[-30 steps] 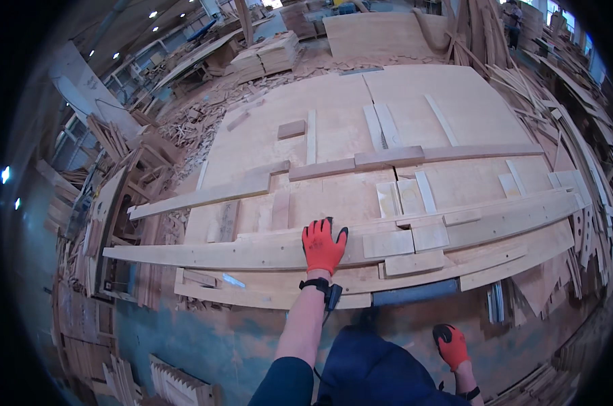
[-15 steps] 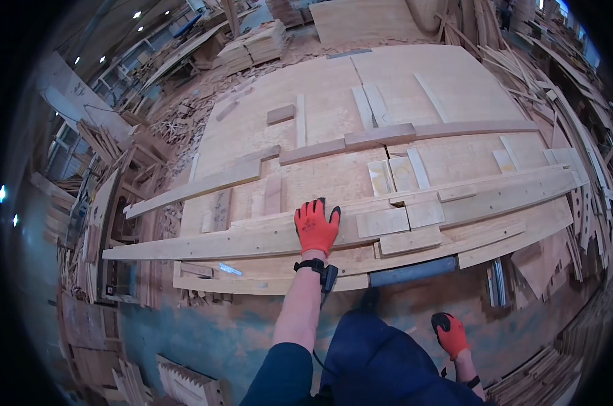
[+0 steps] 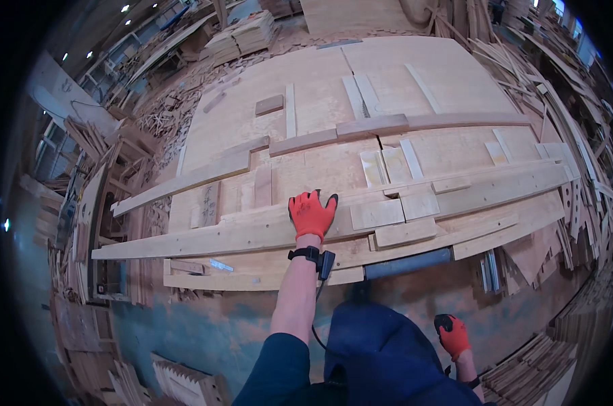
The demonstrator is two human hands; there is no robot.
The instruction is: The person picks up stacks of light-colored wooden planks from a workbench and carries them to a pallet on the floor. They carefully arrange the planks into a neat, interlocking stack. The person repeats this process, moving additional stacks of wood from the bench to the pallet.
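Note:
My left hand (image 3: 312, 214), in a red glove with black fingertips, rests palm down on a long pale wooden board (image 3: 198, 241) with small dark holes along it. The fingers are apart and stretch toward the board's far side. Right of the hand, short flat wood pieces (image 3: 376, 214) lie across the board, and a small block (image 3: 406, 233) lies at their near side. My right hand (image 3: 454, 337), gloved alike, hangs low beside my body, away from the table. Its fingers are curled in; whether they hold anything is hidden.
Plywood sheets (image 3: 232, 115) form the wide work surface, with stepped strips (image 3: 306, 142) and slats on it. A blue-grey bar (image 3: 408, 264) lies along the near edge. Timber piles (image 3: 523, 365) stand at lower right, and wood scraps (image 3: 161, 118) cover the floor at far left.
The view has shifted slightly, so the table appears a little further left and up. My left hand stays on the board, and my right hand still hangs low with curled fingers.

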